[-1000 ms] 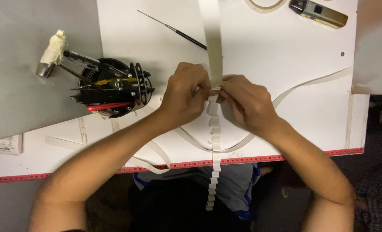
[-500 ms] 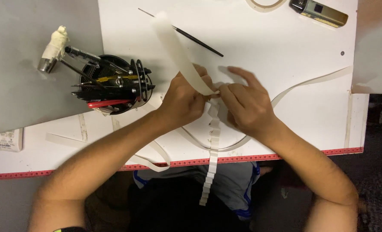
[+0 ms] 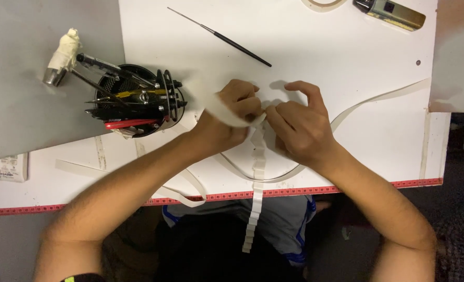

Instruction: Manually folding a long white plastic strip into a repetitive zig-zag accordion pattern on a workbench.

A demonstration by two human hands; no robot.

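My left hand (image 3: 232,115) and my right hand (image 3: 297,122) meet over the white table (image 3: 320,62), both pinching a white paper strip (image 3: 256,172). The strip's folded, zigzag part hangs down from my fingers past the table's front edge. Its loose flat end bends left over the back of my left hand. My fingertips touch each other at the fold.
A black mesh pen holder (image 3: 135,102) with pens and tools stands left of my left hand. A thin black brush (image 3: 227,39) lies behind my hands. A long curved paper strip (image 3: 378,102) runs to the right. A red measuring tape (image 3: 409,184) lines the front edge.
The strip's loose end, which stood upright away from me, has swung down to the left over my left hand. Both hands stayed in place, still pinching the fold.
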